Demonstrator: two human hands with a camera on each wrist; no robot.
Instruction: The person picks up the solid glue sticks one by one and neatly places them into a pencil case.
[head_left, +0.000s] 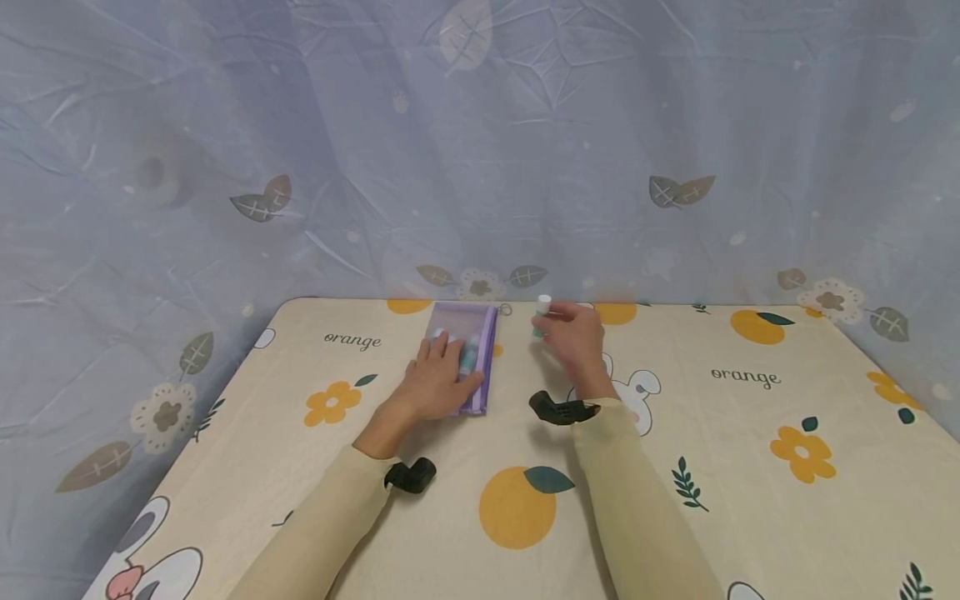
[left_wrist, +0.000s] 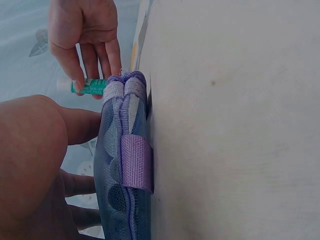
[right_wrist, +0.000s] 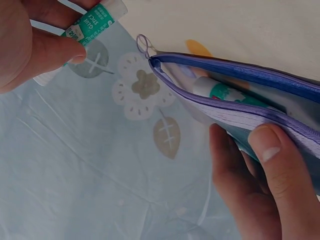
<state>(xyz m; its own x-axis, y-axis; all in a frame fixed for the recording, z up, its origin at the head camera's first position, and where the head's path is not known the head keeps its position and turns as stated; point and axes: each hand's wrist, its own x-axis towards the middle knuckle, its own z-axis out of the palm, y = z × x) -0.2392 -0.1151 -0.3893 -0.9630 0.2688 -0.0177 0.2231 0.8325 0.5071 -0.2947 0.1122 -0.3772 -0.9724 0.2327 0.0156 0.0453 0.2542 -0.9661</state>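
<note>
A purple mesh zipper pouch (head_left: 459, 317) lies on the cloth with my left hand (head_left: 433, 385) resting on it, fingers spread over the mesh. In the right wrist view, the left thumb (right_wrist: 280, 175) lies against the zipper edge, and the zipper gapes apart. Inside the pouch, a green-and-white glue stick (right_wrist: 240, 95) shows through the gap. My right hand (head_left: 579, 337) pinches another glue stick (right_wrist: 91, 26) between thumb and fingers. That stick is held to the right of the pouch's far end, its white cap (head_left: 544, 298) upward in the head view.
The table is covered by a cream cloth (head_left: 420, 533) printed with oranges, flowers and words. A grey-blue patterned curtain (head_left: 480, 150) hangs behind its far edge. A small ring (right_wrist: 143, 46) hangs at the zipper's end. Black wrist devices (head_left: 411, 475) sit on both sleeves.
</note>
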